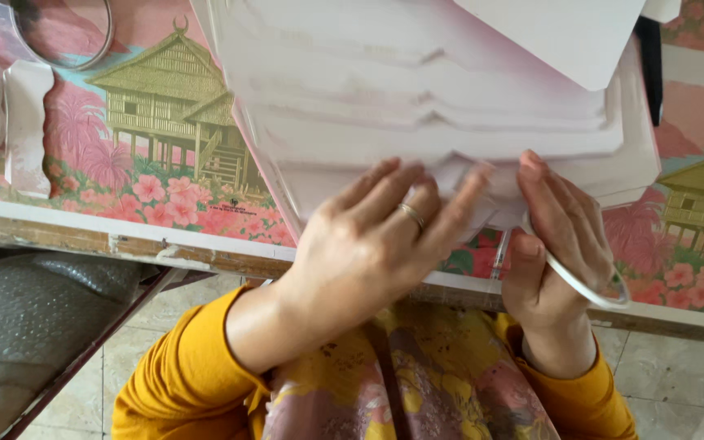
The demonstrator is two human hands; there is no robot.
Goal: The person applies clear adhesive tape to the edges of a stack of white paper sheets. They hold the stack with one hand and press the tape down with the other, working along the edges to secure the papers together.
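A stack of white paper sheets [450,98] with stepped cut edges lies on the table in front of me. My left hand [368,244], a ring on one finger, rests with spread fingers on the near edge of the stack. My right hand [552,244] pinches that same near edge with thumb and fingers. A thin white ring [584,285] hangs looped around my right hand. Yellow sleeves cover both my arms.
The table carries a pink tablecloth [156,138] printed with houses and flowers. Metal rings [63,37] lie at the far left, next to a white cut piece [28,122]. A dark strip [652,65] lies at the right. Bubble wrap [18,318] sits below the table's left edge.
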